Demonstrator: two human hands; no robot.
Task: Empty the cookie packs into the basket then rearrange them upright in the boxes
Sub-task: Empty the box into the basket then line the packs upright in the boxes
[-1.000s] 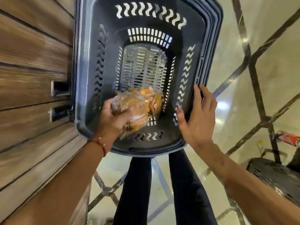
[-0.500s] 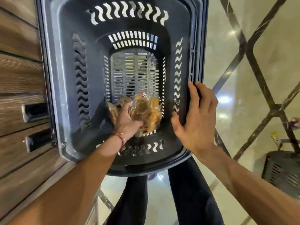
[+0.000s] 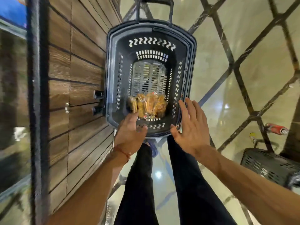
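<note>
Head view, looking down. A basket (image 3: 111, 65) of dark slotted plastic stands on the floor (image 3: 211, 70) directly ahead of both grips, its handle (image 3: 171, 13) at the end farthest from them. The cookie packs (image 3: 149, 104), clear wrappers over golden-brown biscuits, lie heaped on the basket bottom at the end nearest the grips. None stands in a box, and no box is in view.

The left grip (image 3: 129, 133) is released. Its fingers reach over the near rim towards the packs and hold nothing; whether the fingertips touch the nearest pack cannot be told. A red thread (image 3: 123, 154) circles its wrist.

The right grip (image 3: 190, 127) is also released, its fingers straight and spread above the near right corner of the rim. Contact with the rim cannot be told.

The floor is glossy beige stone crossed by dark diagonal inlay lines, with ceiling lights reflected in it. Left of the left grip runs a wall (image 3: 73, 70) of wood-grain panels, just beside the basket's long side. It carries two small dark brackets (image 3: 97, 94), and a dark post (image 3: 39, 111) lies farther left.

Right of the right grip, well apart from it, sit a second dark perforated bin (image 3: 266, 163) and a red can (image 3: 276, 129) lying on the floor. Below the grips are legs (image 3: 186, 184) in black trousers.
</note>
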